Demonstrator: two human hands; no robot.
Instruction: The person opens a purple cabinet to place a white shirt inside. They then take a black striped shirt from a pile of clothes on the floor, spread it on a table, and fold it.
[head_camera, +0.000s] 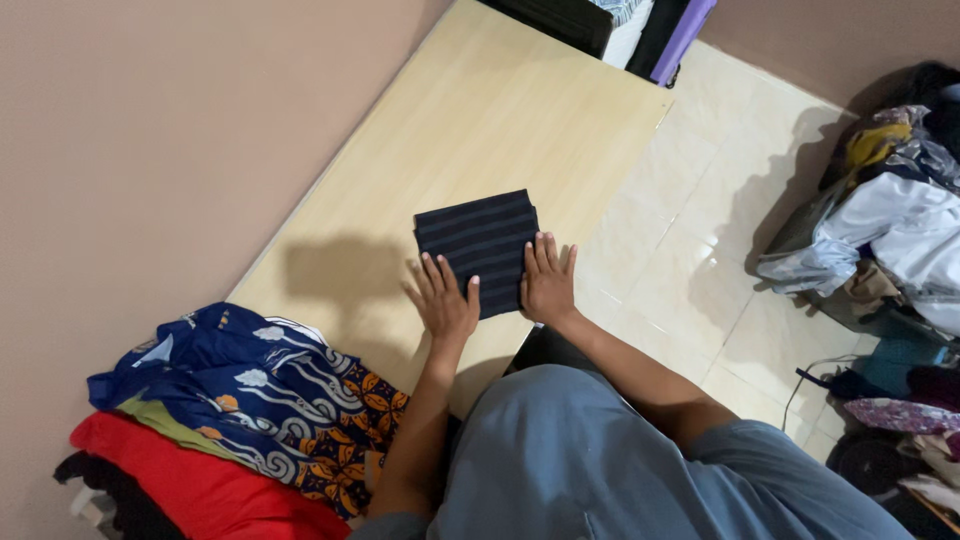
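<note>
Left hand (441, 298): open, fingers spread, palm down, pressed flat on the near left corner of the folded cloth (478, 245). Fingertips on the fabric, heel of the palm on the board (470, 120).

Right hand (548, 281): open, fingers close together and extended, palm down, flat along the near right edge of the cloth. Partly on the fabric, partly on the board. Nothing gripped by either hand.

Folded cloth: dark navy to black with thin lighter stripes, folded into a compact, roughly square packet. Located near the middle of the board, toward its near right edge, lying flat. Far half uncovered.

Board: pale wood-grain surface, laid on the floor (700, 230) alongside a plain beige wall (150, 130). Shadow of head and arms cast on it left of the cloth.

Near left, at the end of the board: stack of clothes (250, 420), top layer blue with white and orange pattern, red layer beneath, dark layer at the bottom. Apart from the folded cloth.

Floor: glossy cream tiles to the right of the board.

Far right: loose heap of laundry (890, 230), grey, white and mixed colours, well apart from the board.

Foreground: grey-blue trousers (560, 460) over bent knees.
</note>
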